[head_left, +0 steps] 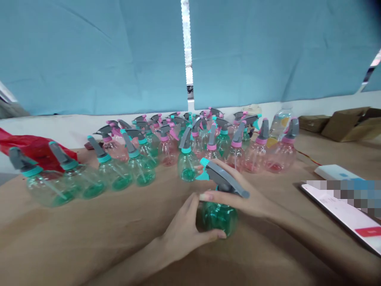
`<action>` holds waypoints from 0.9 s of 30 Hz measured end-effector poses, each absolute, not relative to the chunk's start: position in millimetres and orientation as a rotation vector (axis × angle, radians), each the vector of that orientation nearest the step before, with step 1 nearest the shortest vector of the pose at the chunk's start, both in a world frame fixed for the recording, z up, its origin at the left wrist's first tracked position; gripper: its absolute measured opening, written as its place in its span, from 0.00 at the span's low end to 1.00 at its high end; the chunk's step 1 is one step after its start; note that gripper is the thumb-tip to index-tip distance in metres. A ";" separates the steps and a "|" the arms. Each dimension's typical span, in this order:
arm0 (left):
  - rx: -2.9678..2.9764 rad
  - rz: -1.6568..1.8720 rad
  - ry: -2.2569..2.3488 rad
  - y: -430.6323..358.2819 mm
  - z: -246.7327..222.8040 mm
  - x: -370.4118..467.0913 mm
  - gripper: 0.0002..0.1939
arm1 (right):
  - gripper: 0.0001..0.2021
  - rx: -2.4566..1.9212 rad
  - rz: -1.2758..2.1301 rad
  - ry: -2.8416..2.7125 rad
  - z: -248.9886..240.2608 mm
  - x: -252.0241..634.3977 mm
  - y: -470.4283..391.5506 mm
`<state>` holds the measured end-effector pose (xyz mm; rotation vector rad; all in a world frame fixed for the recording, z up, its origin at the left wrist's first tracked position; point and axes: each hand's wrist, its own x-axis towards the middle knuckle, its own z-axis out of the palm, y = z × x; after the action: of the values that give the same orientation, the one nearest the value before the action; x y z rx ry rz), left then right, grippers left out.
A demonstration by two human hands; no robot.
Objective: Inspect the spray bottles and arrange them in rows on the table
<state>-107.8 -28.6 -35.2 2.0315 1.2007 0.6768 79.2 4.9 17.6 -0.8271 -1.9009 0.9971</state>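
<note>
Plastic sheeting point(35, 147), red and crumpled, is bunched at far left, beside teal-collared bottles point(120, 182) lined up on the brown table point(119, 226). Near the front, a green spray bottle point(222, 217) is cupped around its body by the left hand point(185, 227), while its neck is clasped by the right hand point(251, 203); base contact cannot be told. Pink bottles point(256, 158) are ranged behind, with a lit screen point(330, 201) laid farther right.
</note>
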 end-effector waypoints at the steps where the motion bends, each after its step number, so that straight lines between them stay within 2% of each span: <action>1: 2.036 0.676 1.200 -26.7 -37.1 -105.8 0.42 | 0.17 -0.821 0.984 -1.877 15.9 77.7 6.1; 5: 2.080 0.731 1.145 -21.5 -44.5 -103.3 0.42 | 0.13 -0.787 0.929 -1.826 8.8 73.9 11.2; 13: 2.176 0.677 1.136 -16.6 -52.2 -109.5 0.45 | 0.10 -0.730 0.961 -1.808 6.4 70.4 15.5; 19: 2.332 0.570 1.174 -15.2 -53.9 -114.5 0.51 | 0.06 -0.681 0.885 -1.824 8.2 69.1 21.1; 27: 2.479 0.417 1.234 -10.2 -53.8 -123.1 0.50 | 0.12 -0.677 0.835 -1.868 7.7 77.7 23.5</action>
<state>-123.1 -10.2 -53.8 2.4789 1.2344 0.4169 77.7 23.5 7.7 -0.6775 -1.8682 0.8348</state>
